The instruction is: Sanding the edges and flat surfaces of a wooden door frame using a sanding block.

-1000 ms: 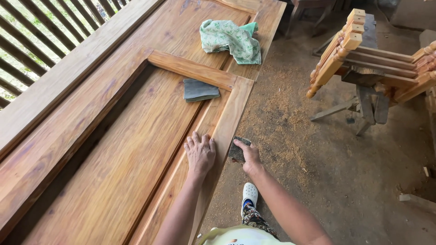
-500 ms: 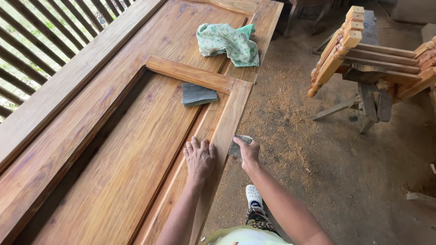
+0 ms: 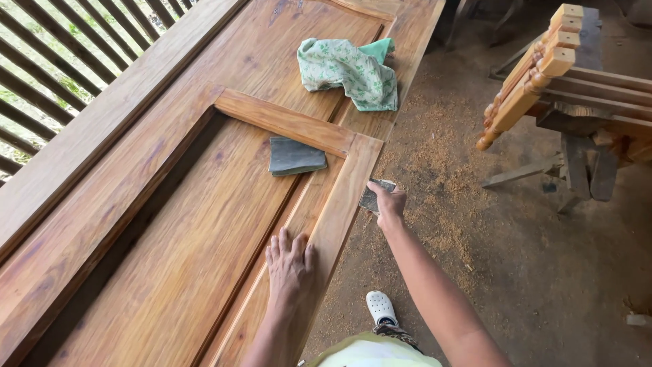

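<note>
A large wooden door (image 3: pixel 170 224) lies flat in front of me, with a raised frame and a sunken panel. My left hand (image 3: pixel 291 264) rests flat on the frame's right rail, fingers spread. My right hand (image 3: pixel 387 202) grips a small dark piece of sandpaper (image 3: pixel 370 198) and presses it against the door's right edge. A second folded grey sandpaper sheet (image 3: pixel 295 155) lies on the panel just below the cross rail.
A green and white patterned cloth (image 3: pixel 350 71) lies crumpled on the door further up. Wooden furniture pieces (image 3: pixel 543 75) stand on the right. The dirt floor (image 3: pixel 530 272) is strewn with sawdust. A slatted wooden railing (image 3: pixel 47 75) runs along the left. My white shoe (image 3: pixel 380 307) shows below.
My right hand has slid the sandpaper further up the door's edge. My left hand stays planted on the rail. The view has shifted slightly.
</note>
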